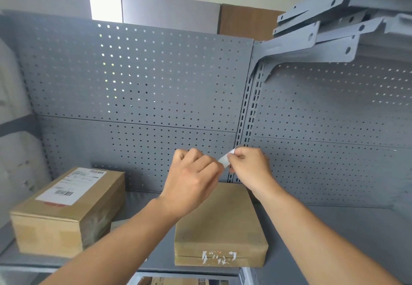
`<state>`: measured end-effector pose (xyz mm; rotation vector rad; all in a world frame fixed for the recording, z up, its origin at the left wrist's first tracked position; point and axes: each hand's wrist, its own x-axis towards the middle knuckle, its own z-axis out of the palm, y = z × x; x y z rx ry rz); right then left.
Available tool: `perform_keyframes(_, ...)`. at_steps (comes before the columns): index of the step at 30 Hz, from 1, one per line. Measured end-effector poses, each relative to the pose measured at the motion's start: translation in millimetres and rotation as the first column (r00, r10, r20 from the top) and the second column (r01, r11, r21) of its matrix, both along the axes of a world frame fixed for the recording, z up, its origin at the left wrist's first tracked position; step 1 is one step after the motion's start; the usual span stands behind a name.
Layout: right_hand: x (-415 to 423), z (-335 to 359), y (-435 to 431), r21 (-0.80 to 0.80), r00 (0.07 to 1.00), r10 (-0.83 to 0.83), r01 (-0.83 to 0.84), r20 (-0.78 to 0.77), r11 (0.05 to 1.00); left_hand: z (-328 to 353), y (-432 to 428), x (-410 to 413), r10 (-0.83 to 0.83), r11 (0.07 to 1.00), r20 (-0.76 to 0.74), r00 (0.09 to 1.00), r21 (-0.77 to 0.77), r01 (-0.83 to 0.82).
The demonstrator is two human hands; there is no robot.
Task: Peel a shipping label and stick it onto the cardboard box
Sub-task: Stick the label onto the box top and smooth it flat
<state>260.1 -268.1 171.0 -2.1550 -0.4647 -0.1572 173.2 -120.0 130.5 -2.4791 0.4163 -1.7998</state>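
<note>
Grey pegboard shelf [334,229] carrying plain cardboard box [219,220], centre, under raised hands. Left hand [191,177] and right hand [249,165] both pinching small white shipping label [225,159] between them, above box, not touching it.

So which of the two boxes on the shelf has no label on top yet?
The flat box in the middle, below the hands; its top is bare. The taller box to the left already carries a white label.
</note>
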Motion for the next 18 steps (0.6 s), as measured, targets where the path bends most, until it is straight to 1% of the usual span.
perform_keyframes(3, -1.3, -1.8, -0.7, 0.021, 1.000, -0.022, 0.022, 0.006, 1.000, -5.3, 6.6, -2.1, -0.049, 0.999, -0.054, 0.997, 0.016, 0.050)
perform_keyframes(5, -1.2, -3.3, -2.3, 0.037, 0.999, -0.030, 0.029, 0.027, 0.999, -6.3, 13.6, -2.4, -0.035, 0.999, -0.105, 0.994, -0.025, 0.033)
perform_keyframes(7, -2.8, -3.0, -4.1, 0.033, 0.998, -0.016, 0.014, 0.055, 0.999, -4.5, 22.1, 0.6, 0.042, 0.993, -0.188, 0.981, -0.105, -0.062)
perform_keyframes(9, -4.5, -2.4, -7.0, 0.058, 0.997, 0.016, -0.020, 0.070, 0.998, 0.3, 27.9, 5.1, 0.132, 0.961, -0.332, 0.934, -0.186, -0.202)
perform_keyframes(10, -6.1, -1.4, -8.5, 0.086, 0.996, 0.032, -0.039, 0.078, 0.996, 3.2, 29.2, 7.1, 0.150, 0.940, -0.399, 0.905, -0.227, -0.256)
perform_keyframes(11, -8.0, -0.2, -10.3, 0.116, 0.995, 0.047, -0.057, 0.086, 0.992, 5.5, 29.5, 9.1, 0.133, 0.919, -0.453, 0.882, -0.277, -0.281)
perform_keyframes(13, -9.4, -0.6, -13.2, 0.183, 0.995, 0.066, -0.079, 0.080, 0.980, 7.9, 27.2, 10.8, 0.006, 0.876, -0.501, 0.865, -0.415, -0.246)
perform_keyframes(15, -9.2, -1.9, -15.7, 0.239, 0.996, 0.070, -0.080, 0.050, 0.968, 9.0, 21.8, 11.7, -0.151, 0.830, -0.481, 0.864, -0.536, -0.154)
perform_keyframes(18, -6.8, -4.4, -19.6, 0.280, 0.998, 0.060, -0.059, 0.005, 0.958, 10.7, 12.5, 12.7, -0.368, 0.719, -0.417, 0.831, -0.694, -0.030)
